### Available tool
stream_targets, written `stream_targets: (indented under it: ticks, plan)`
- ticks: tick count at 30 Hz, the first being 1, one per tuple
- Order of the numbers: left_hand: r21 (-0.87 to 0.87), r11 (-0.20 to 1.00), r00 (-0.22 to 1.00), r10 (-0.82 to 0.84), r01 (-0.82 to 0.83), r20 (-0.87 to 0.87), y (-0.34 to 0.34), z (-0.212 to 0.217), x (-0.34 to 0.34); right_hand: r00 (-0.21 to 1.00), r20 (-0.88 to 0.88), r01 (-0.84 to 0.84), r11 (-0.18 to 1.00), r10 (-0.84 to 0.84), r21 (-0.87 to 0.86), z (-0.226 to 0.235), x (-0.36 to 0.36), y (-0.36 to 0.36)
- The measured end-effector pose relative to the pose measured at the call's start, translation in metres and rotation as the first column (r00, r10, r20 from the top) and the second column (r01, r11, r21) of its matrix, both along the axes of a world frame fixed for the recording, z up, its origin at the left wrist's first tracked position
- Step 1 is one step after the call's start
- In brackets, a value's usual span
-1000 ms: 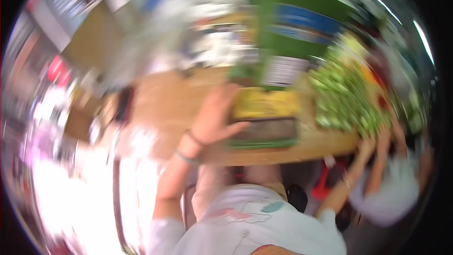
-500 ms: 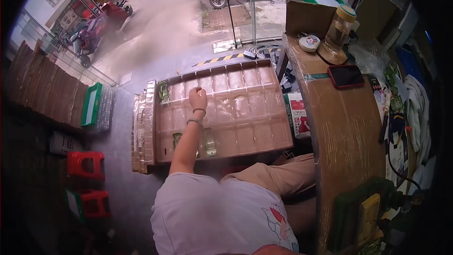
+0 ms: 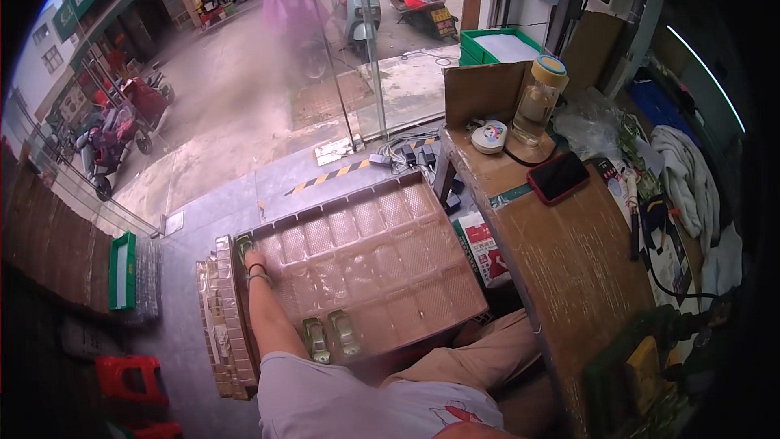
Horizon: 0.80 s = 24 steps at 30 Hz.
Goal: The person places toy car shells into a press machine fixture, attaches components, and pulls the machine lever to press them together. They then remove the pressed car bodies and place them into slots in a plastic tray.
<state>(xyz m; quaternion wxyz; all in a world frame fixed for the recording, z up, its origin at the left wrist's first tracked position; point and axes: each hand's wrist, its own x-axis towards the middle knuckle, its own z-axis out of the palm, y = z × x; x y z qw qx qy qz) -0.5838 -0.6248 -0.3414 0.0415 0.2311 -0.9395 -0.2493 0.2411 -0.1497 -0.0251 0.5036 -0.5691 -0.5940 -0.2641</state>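
A large clear plastic tray (image 3: pixel 382 264) with rows of dimpled compartments lies in front of me. My left hand (image 3: pixel 255 260) reaches to its far-left corner, at the near end of a green toy car (image 3: pixel 242 244). The fingers are small and partly hidden there, so whether they grip the car does not show. Two more green, see-through toy cars, a left one (image 3: pixel 315 340) and a right one (image 3: pixel 344 333), sit side by side in the near row, right of my forearm. My right hand is out of view.
A stack of similar trays (image 3: pixel 223 317) stands against the tray's left side. To the right, a wrapped table (image 3: pixel 577 268) carries a phone (image 3: pixel 558 177), a bottle (image 3: pixel 538 106) and a round white case (image 3: pixel 488 136). Red stools (image 3: pixel 132 380) and a green crate (image 3: pixel 123 270) are at left.
My left hand has moved left across the tray, from the far row's second or third compartment to the corner car. The whole view has shifted, with the tray lower in it.
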Motion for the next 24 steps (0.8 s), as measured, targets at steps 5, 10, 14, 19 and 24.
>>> stream_targets:
  ticks: [5, 10, 14, 19, 24]
  plan:
    - [0.199, 0.980, 0.947, 0.062, 0.002, -0.314, 0.066, 0.030, 0.013, 0.983, -0.177, -0.050, 0.998, 0.043, -0.034, -0.010, -0.023, -0.015]
    - [0.818, 0.236, 0.851, -0.112, 0.525, -0.514, 0.216, 0.177, 0.160, 0.608, -0.461, -0.733, 0.680, 0.646, -0.015, -0.025, -0.129, -0.019]
    - [0.926, -0.223, 0.674, -0.637, 0.303, -0.374, 0.326, 0.258, 0.313, 0.453, -0.418, -0.853, 0.247, 0.787, -0.460, 0.020, -0.217, -0.038]
    - [0.834, -0.549, 0.118, -0.826, 0.052, -0.551, 0.389, 0.319, 0.449, 0.464, -0.215, -0.821, 0.327, 0.859, -0.467, 0.033, -0.232, -0.037]
    - [0.843, -0.480, -0.294, -0.792, -0.241, -0.535, 0.417, 0.367, 0.464, 0.339, -0.826, -0.930, 0.292, 0.450, -0.223, 0.028, -0.144, -0.016]
